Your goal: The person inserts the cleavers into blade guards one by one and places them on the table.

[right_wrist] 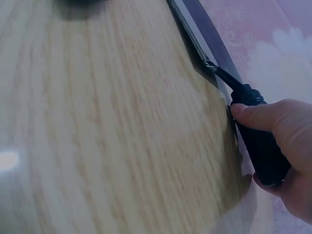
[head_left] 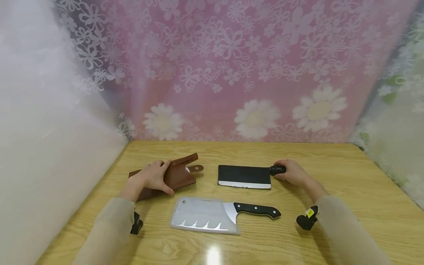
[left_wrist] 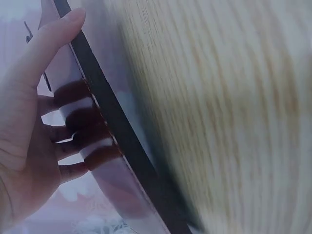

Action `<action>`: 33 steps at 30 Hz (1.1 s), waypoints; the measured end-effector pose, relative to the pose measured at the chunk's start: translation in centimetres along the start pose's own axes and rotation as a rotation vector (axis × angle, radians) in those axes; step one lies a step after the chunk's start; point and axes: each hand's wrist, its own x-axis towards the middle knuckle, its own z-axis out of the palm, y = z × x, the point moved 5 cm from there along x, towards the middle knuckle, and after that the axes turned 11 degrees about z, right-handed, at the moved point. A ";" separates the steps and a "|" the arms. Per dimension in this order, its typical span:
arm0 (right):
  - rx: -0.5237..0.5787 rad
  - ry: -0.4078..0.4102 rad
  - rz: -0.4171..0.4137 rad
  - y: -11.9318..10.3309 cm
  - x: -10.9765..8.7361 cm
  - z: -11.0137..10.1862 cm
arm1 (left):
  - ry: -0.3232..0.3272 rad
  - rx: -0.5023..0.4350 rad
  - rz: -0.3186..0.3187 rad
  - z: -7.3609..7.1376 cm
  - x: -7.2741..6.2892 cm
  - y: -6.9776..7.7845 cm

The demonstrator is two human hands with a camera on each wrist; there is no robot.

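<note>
Cleaver (head_left: pixel 244 176), bare-bladed, lies right of the brown sheath (head_left: pixel 180 177) and apart from it, its handle (head_left: pixel 278 169) clasped in my right hand (head_left: pixel 294 173) while my left hand (head_left: pixel 153 177) grips the sheath, so I judge little done, this blade not yet covered, unlike the other knife (head_left: pixel 230 211) nearer me.

Pink backdrop (head_left: pixel 212 48) (white daisies (head_left: pixel 257 118) low) behind wooden table (head_left: pixel 334 162)

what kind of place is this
Probably a small curtained-off tabletop booth, perhaps set up for recording: a pink floral curtain hangs behind the wood-grain table, pale sheeting closes off its left side, and a black device, likely a camera, sits at the right wrist.
</note>
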 end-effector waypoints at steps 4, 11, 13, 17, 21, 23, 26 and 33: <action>-0.093 0.048 -0.069 -0.5 -0.5 0.0 | 0.013 0.003 0.021 -0.6 -0.5 1.1; -0.135 0.104 -0.096 -0.9 -1.7 -0.4 | 0.047 0.058 0.048 -1.1 -0.3 2.9; -0.130 0.121 -0.097 -1.1 -1.9 -0.6 | 0.065 0.070 0.054 -1.3 -0.2 3.4; -0.114 0.155 -0.105 -1.8 -2.3 -1.3 | 0.095 0.110 0.068 -1.7 0.0 4.2; -0.100 0.211 -0.131 -2.7 -2.8 -2.5 | 0.133 0.143 0.094 -2.0 0.5 5.2; -0.099 0.231 -0.140 -3.1 -3.0 -3.1 | 0.147 0.156 0.107 -2.1 0.7 5.6; -0.096 0.229 -0.138 -3.4 -3.2 -3.8 | 0.163 0.175 0.123 -2.0 0.9 6.2; -0.099 0.251 -0.149 -3.7 -4.1 -4.8 | 0.206 0.212 0.162 -1.9 1.5 7.3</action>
